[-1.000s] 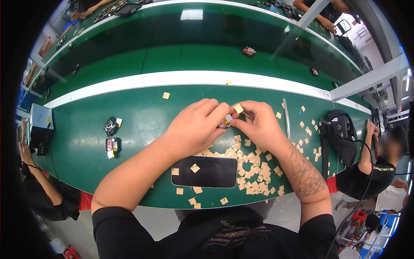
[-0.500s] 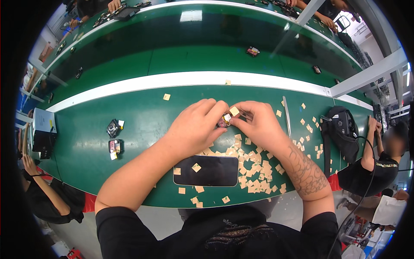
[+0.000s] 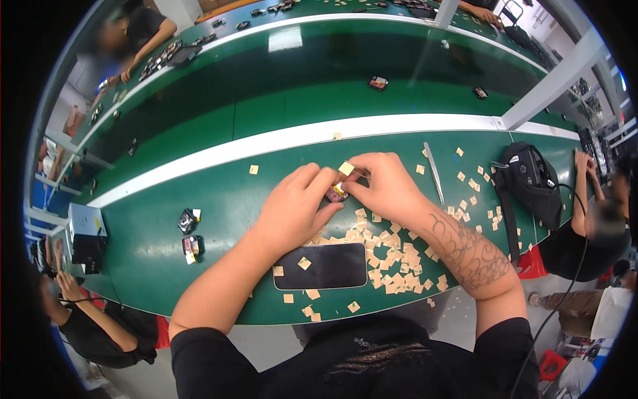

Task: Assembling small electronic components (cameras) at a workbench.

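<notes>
A small watch-like device (image 3: 336, 193), dark-cased with a pinkish inside and a yellow-and-white tab, is gripped between the thumb and fingers of my left hand (image 3: 299, 199). Fingers closed, my right hand (image 3: 385, 183) meets it from the other side, its thumb at the tab. A tan square pad (image 3: 346, 168) stands at the fingertips of both hands; which one holds it I cannot tell. Something thin and pale shows between my right thumb and forefinger, too small to name. Below my hands lies a dark phone (image 3: 320, 267) with pads on it, beside a heap of similar pads (image 3: 399, 266).
Two more devices (image 3: 191, 233) sit at the left. Tweezers (image 3: 434, 173) and a black bag (image 3: 530, 183) with a strap lie right. A grey-black box (image 3: 87, 236) stands far left. Behind a white rail (image 3: 292, 130), a green belt carries several devices. People work at both sides and across.
The view has shifted and turned slightly. My hands stay together at the device, which tilts a little more with its pinkish inside showing; the tan pad remains at my fingertips.
</notes>
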